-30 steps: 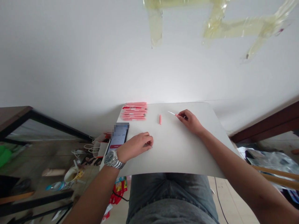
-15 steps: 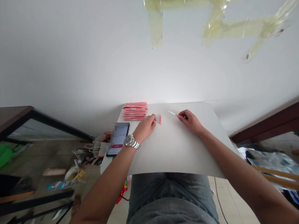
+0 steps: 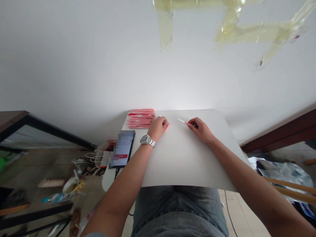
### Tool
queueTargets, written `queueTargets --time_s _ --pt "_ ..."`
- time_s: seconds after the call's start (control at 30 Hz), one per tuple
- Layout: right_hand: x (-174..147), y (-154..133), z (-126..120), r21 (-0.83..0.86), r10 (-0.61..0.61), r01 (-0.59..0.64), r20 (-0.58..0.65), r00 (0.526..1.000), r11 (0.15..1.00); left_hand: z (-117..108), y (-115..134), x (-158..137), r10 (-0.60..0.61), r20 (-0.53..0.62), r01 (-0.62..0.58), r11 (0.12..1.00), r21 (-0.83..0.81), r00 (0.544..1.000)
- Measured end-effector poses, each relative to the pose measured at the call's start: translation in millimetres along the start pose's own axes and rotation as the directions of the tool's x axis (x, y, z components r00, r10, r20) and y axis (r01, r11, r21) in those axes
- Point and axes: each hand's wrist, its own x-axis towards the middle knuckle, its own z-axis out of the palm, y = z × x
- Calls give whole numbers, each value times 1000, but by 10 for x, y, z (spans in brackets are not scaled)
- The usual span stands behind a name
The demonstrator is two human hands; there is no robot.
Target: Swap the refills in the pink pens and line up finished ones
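Note:
My left hand, with a steel watch at its wrist, is closed on a short pink pen barrel that tilts beside its fingertips. My right hand pinches the pink end of a pen part, and a thin white pen refill sticks out of it toward the upper left. The two hands are apart over the white table. Just left of my left hand lies a row of several pink pens, with a red piece among them.
A tablet lies on the table's left edge with a cable under it. The white wall stands right behind the table. On the floor at left are a bottle, a cup and white cables.
My left hand has moved a little right and taken hold of the pink barrel, which stood apart on the table before. My right hand has stayed almost in place with the refill.

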Motion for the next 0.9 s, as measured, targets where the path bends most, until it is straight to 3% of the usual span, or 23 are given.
queueTargets --time_s 0.3,0.53,0.73,0.9 --pt "-8 34 1 -12 3 -3 4 1000 1000 26 -72 -87 14 -10 -15 1000 -22 1000" --pt "-4 71 10 -22 -9 9 -2 1000 1000 -72 -27 -134 47 60 -46 999 -13 997" --pt "-9 59 -1 -17 3 -3 6 1000 1000 -200 52 -181 271 179 -274 962 -12 946" --pt "-6 57 2 -5 -12 12 3 1000 1000 -123 16 -149 309 260 -321 947 2 915"
